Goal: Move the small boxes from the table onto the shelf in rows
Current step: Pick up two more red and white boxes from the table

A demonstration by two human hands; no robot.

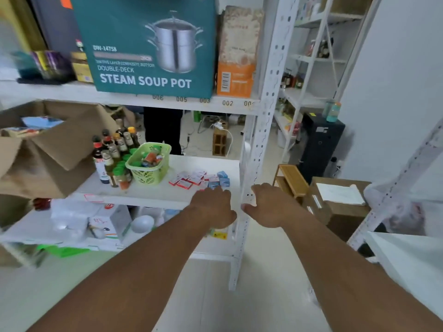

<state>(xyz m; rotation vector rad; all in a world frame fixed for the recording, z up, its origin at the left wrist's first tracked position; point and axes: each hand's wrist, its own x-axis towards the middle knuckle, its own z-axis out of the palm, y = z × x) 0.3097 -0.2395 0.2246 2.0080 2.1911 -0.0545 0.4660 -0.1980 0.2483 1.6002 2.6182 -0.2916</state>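
The left hand [212, 207] reaches palm-down to the front edge of the middle shelf [153, 190], its fingers stretched forward and loosely spread, tips at the nearest of the small boxes [200, 179]. Whether it grips one is hidden under the fingers; nothing shows in its grasp. The right hand [269, 204] is beside it, on the other side of the white upright post [249, 178], palm down, fingers slightly curled and open, with nothing in it. Its thumb points toward the post and lies close to it.

The boxes lie in a loose cluster on the shelf near its right end, just beyond the left fingertips: red-and-white ones to the left and a few blue ones [223, 179] to the right, some tilted against each other, not in tidy rows. Left of them stands a green basket [148, 164] with small jars inside, and next to it a group of bottles [115, 156] with dark and green caps. Further left an open carton [43, 149] fills the end of the shelf.

On the shelf above stands a large teal box [148, 46] printed STEAM SOUP POT, with an orange pack [237, 53] just right of it. Below the middle shelf there are white packages and a bowl [142, 224], blurred. To the right, past the post, brown cartons [340, 202] sit on the floor.
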